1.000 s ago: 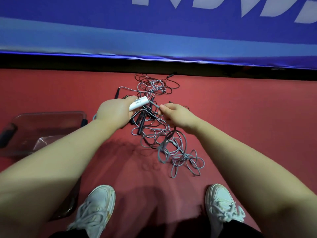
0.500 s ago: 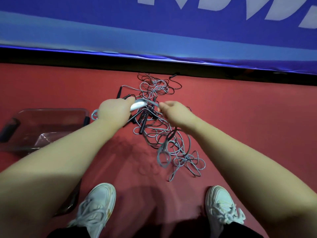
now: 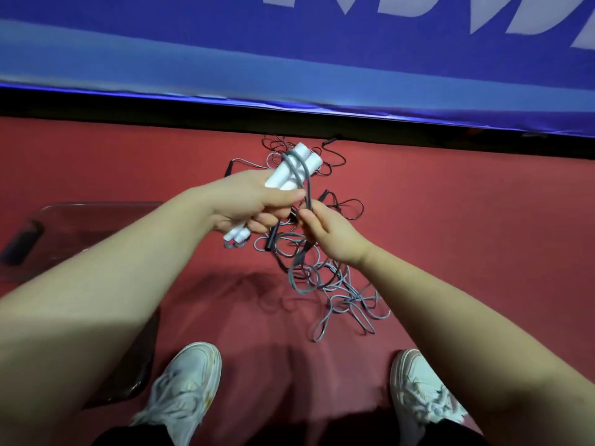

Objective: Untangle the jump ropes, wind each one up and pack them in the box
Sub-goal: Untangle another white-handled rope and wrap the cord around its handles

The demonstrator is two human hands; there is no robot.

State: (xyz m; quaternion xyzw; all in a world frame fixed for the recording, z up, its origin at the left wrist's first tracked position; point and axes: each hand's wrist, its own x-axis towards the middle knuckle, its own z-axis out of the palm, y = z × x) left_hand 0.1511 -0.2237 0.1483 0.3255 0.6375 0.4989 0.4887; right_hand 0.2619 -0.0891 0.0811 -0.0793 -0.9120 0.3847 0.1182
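Note:
My left hand (image 3: 254, 204) grips two white jump-rope handles (image 3: 291, 170) held side by side, tips pointing up and away. A grey rope (image 3: 302, 170) loops over the handles' far ends and runs down to my right hand (image 3: 328, 233), which pinches it just below the left hand. Below the hands, a tangle of grey and black ropes (image 3: 322, 272) with thin black handles (image 3: 273, 235) lies on the red floor. The clear plastic box (image 3: 96, 217) sits on the floor at the left, partly hidden by my left forearm.
A blue banner (image 3: 289, 59) with a dark gap under it runs across the far side of the red floor. My two white sneakers (image 3: 183, 391) stand at the bottom, one on each side of the rope pile. A dark latch (image 3: 22, 243) is on the box's left end.
My left hand has lifted and turned the white handles upright, both together. The right hand has brought the grey rope over the handles' tips and down to under the left hand.

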